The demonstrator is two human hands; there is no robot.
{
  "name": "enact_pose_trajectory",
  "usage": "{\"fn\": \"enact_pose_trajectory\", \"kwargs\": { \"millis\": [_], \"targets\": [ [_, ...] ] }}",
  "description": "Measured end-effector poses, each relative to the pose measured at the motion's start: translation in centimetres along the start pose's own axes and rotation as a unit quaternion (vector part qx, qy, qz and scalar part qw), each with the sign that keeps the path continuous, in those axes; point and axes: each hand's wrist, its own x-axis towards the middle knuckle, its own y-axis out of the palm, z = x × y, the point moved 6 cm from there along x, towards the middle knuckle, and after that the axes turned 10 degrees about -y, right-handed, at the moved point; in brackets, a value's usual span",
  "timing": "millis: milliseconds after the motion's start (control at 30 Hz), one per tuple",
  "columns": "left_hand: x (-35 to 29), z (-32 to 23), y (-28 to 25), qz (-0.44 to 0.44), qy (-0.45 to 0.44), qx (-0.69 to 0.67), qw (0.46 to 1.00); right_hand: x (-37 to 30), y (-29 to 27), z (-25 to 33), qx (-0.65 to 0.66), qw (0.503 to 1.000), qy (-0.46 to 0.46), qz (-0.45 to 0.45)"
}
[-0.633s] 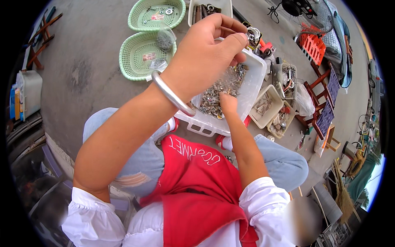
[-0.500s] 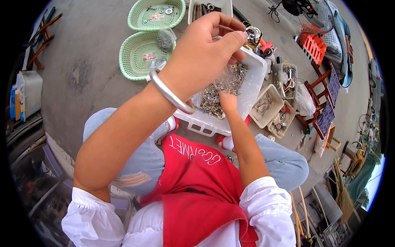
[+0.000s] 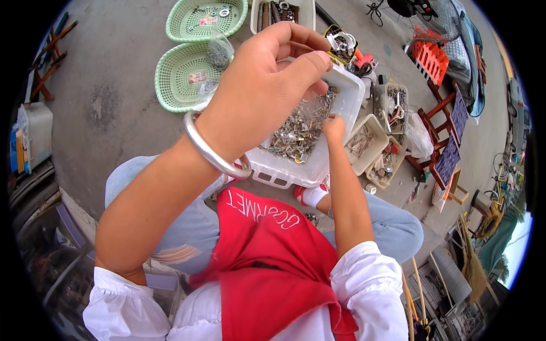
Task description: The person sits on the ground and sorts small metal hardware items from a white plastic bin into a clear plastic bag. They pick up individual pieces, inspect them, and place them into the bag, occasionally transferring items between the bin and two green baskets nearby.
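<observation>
My left hand (image 3: 273, 85), with a silver bangle (image 3: 213, 150) at its wrist, is raised over a white plastic bin (image 3: 348, 96). Its fingers curl and thumb and forefinger come together; anything pinched there is hidden. Inside the bin lies a heap of small metal hardware (image 3: 296, 133), screw-like and mixed with other bits. Down at the heap's right edge, near the bin's right wall, is my right hand (image 3: 334, 128). Its fingers are drawn together, and I cannot see what is in them.
Two green baskets (image 3: 170, 85) stand at the far left of the bin, with plastic bags of small parts (image 3: 218, 54). Small tubs of hardware (image 3: 364, 156) are on the right, beside a fallen wooden chair (image 3: 449, 153). A box of metal rods (image 3: 310, 17) sits beyond.
My right hand has moved from the middle of the heap to its right edge. The left hand remains raised and pinched, slightly lower and further left in view.
</observation>
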Motion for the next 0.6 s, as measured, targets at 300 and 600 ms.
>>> {"fn": "enact_pose_trajectory", "kwargs": {
  "millis": [300, 600],
  "targets": [
    [0.4, 0.8, -0.3, 0.009, -0.002, 0.002, 1.0, -0.2, -0.1, 4.3, -0.114, 0.993, -0.005, 0.036],
    [0.3, 0.8, 0.0, 0.015, -0.002, -0.008, 1.0, -1.8, 1.8, 6.2, 0.145, 0.94, 0.037, 0.306]
  ]
}}
